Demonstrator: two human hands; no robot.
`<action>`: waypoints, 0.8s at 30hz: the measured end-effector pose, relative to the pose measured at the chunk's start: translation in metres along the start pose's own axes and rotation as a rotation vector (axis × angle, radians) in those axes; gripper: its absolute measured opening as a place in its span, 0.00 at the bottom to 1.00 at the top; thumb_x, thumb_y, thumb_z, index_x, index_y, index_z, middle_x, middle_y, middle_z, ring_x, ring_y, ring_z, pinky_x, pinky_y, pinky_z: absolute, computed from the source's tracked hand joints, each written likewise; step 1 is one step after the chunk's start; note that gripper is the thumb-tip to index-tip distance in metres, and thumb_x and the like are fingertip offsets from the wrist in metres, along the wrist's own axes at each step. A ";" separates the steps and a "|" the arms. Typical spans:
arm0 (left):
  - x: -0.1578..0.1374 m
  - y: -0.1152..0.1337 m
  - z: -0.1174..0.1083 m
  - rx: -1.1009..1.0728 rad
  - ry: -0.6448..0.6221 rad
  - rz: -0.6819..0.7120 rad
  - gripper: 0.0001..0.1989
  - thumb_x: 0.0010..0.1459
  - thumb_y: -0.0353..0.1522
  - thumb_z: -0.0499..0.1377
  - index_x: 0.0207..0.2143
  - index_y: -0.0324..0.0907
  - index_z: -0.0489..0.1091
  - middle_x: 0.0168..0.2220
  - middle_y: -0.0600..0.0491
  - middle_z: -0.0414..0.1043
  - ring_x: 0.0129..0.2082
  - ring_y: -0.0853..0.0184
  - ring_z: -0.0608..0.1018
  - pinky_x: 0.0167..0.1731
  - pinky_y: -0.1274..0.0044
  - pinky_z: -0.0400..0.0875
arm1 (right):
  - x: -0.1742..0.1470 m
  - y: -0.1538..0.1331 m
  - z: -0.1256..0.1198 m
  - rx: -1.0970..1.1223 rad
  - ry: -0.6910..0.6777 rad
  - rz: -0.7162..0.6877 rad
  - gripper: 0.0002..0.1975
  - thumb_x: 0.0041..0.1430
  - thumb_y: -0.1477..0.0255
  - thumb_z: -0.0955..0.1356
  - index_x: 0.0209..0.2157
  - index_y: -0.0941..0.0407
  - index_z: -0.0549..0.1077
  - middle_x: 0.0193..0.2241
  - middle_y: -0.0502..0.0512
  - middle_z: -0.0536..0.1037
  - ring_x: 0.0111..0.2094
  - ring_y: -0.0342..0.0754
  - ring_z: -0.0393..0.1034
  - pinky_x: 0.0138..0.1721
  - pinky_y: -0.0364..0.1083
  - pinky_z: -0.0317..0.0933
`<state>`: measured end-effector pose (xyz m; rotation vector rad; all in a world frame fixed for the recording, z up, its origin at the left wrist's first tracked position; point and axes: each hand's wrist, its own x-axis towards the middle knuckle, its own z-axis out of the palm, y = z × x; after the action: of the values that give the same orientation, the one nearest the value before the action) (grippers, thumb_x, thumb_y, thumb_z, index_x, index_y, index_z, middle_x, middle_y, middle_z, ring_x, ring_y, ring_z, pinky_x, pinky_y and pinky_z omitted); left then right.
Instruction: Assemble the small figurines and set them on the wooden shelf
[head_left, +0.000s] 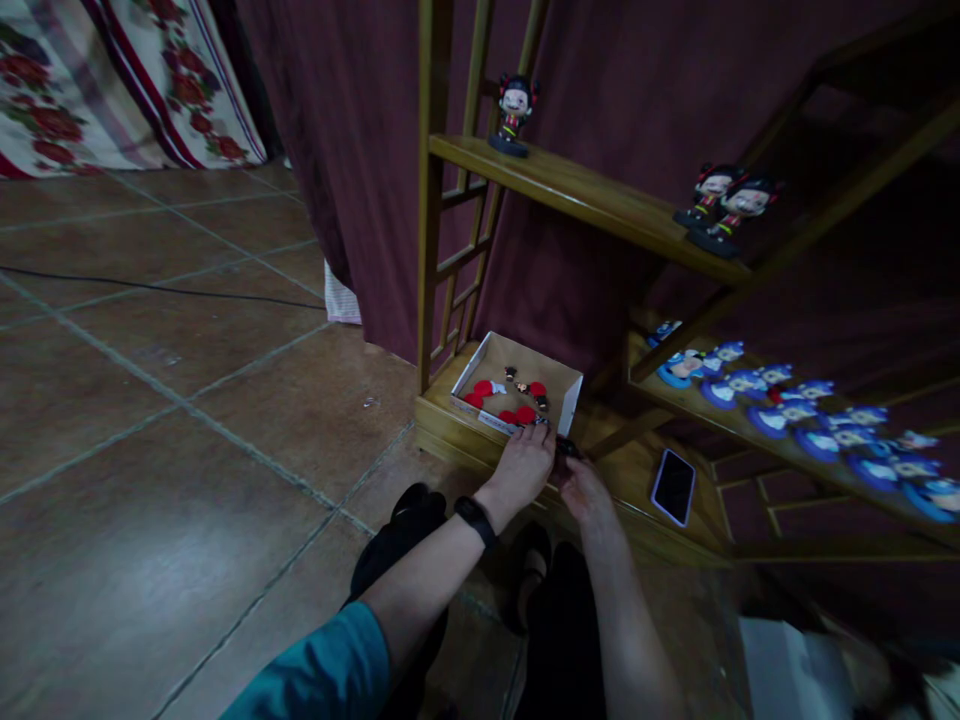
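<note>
Okay, so there's an open box [525, 356] at the left end of the bottom shelf [439, 412], with red discs [484, 388] and tiny figures [511, 373] inside. My left hand [523, 462] is bent over the box's near edge by its right corner, can't tell if it's gripping anything. Just past that corner my right hand [583, 487] is pinching a small dark piece [568, 447], too blurry to name. Phone [673, 488] lies near the shelf's right end.
</note>
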<state>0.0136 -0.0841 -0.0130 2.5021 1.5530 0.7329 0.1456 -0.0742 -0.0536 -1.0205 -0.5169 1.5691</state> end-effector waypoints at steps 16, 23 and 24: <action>0.001 0.000 0.001 -0.031 0.002 0.004 0.21 0.56 0.28 0.48 0.53 0.35 0.56 0.45 0.40 0.63 0.47 0.57 0.67 0.46 0.67 0.59 | -0.001 -0.001 0.003 -0.014 0.020 0.002 0.17 0.40 0.84 0.67 0.33 0.53 0.75 0.28 0.48 0.79 0.28 0.44 0.72 0.31 0.44 0.66; 0.000 0.000 0.002 -0.011 0.006 0.013 0.21 0.57 0.28 0.48 0.53 0.34 0.56 0.47 0.40 0.63 0.46 0.58 0.67 0.45 0.67 0.60 | -0.001 -0.001 0.003 -0.007 0.035 0.006 0.17 0.39 0.83 0.67 0.33 0.53 0.75 0.27 0.48 0.79 0.27 0.44 0.72 0.30 0.44 0.66; 0.000 0.000 0.002 -0.011 0.005 0.014 0.21 0.57 0.28 0.48 0.53 0.34 0.56 0.46 0.40 0.63 0.46 0.58 0.67 0.45 0.67 0.60 | -0.001 -0.001 0.003 -0.008 0.033 0.003 0.17 0.39 0.83 0.67 0.33 0.53 0.75 0.28 0.48 0.79 0.28 0.44 0.72 0.31 0.43 0.66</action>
<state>0.0143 -0.0835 -0.0149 2.5075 1.5299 0.7486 0.1432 -0.0742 -0.0508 -1.0517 -0.4995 1.5509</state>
